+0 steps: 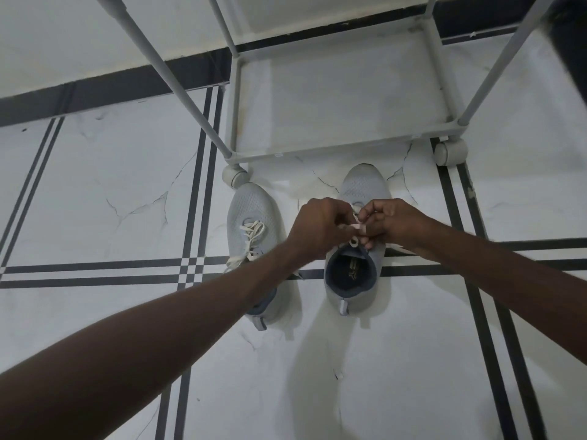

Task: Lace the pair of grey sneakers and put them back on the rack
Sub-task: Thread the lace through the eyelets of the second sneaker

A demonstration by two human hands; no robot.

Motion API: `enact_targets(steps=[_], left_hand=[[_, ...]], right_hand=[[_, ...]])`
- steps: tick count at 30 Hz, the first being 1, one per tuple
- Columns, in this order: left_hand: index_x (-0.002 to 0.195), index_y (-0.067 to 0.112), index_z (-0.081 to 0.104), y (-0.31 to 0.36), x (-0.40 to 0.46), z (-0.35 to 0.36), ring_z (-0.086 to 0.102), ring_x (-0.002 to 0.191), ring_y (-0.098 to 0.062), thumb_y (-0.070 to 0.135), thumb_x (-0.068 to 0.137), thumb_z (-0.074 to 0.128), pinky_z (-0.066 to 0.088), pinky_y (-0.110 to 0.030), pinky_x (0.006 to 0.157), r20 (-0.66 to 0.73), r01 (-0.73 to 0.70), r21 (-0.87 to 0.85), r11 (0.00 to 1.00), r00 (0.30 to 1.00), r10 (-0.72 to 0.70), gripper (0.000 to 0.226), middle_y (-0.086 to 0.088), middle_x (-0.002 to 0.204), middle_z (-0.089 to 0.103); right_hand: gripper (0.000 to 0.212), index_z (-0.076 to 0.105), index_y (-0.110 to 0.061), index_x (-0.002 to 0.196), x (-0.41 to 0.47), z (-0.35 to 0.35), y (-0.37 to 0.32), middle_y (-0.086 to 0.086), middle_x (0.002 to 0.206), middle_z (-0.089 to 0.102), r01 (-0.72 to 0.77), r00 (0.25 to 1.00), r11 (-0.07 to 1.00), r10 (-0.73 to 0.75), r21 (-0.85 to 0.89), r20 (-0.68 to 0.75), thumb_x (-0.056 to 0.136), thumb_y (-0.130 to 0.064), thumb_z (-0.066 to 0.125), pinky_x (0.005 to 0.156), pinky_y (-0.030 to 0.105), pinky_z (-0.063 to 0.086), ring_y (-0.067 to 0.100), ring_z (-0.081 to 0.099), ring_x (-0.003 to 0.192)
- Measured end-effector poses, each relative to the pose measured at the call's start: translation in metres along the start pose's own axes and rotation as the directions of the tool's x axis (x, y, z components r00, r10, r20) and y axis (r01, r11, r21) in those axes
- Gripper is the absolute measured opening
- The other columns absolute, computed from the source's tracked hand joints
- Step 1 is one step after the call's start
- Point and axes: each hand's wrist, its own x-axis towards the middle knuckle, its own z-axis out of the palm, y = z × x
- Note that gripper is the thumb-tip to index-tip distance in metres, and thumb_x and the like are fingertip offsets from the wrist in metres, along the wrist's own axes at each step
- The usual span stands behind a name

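Note:
Two grey sneakers stand side by side on the tiled floor, toes toward the rack. The left sneaker has a white lace threaded through its eyelets, and my left forearm crosses over its heel. Over the right sneaker both hands meet above the tongue. My left hand pinches the white lace with curled fingers. My right hand pinches the same lace from the other side. The lacing area under my hands is mostly hidden. The shoe's dark opening faces me.
A white shoe rack on small wheels stands just beyond the sneakers' toes; its bottom shelf holds nothing, and its slanted poles rise toward me. A dark skirting strip runs along the wall behind. The floor is white marble with black stripes.

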Motion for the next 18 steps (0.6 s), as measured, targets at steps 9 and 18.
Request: enact_targets(steps=[9, 18], left_hand=[[0.09, 0.009, 0.06, 0.008, -0.007, 0.02, 0.058, 0.068, -0.027, 0.021, 0.087, 0.062, 0.046, -0.038, 0.061, -0.262, -0.088, 0.214, 0.973, 0.954, 0.144, 0.013, -0.007, 0.084, 0.067], [0.078, 0.016, 0.067, 0.005, 0.0, 0.01, 0.063, 0.051, -0.014, 0.013, 0.081, 0.076, 0.055, -0.024, 0.055, -0.079, 0.17, -0.349, 0.921, 0.975, -0.21, 0.01, 0.003, 0.061, 0.067]], right_hand=[[0.019, 0.066, 0.0, 0.108, 0.006, -0.001, -0.002, 0.017, 0.083, 0.068, -0.036, 0.997, 0.994, 0.028, 0.104, 0.075, 0.097, 0.001, 0.05, 0.068, 0.032, 0.06, 0.024, 0.067, 0.071], [0.015, 0.073, 0.004, 0.097, -0.004, -0.001, -0.006, 0.02, 0.084, 0.075, 0.036, 0.996, 0.999, -0.039, -0.03, -0.083, 0.083, 0.003, 0.07, 0.063, 0.024, 0.061, 0.024, 0.073, 0.068]])
